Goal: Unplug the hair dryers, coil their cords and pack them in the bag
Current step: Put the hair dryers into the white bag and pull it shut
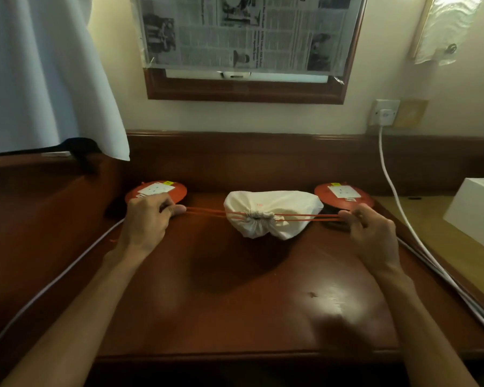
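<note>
The bag lies at mid-desk, mouth cinched. The left hand at 9 o'clock and right hand at 3 each pinch the drawstrings. Best pull evenly outward, keeping the bag from sliding.

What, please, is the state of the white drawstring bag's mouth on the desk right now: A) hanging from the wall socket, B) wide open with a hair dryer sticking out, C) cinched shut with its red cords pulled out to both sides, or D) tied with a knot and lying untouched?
C: the white drawstring bag has a puckered mouth, and the left hand and right hand pull the red cords apart.
</note>
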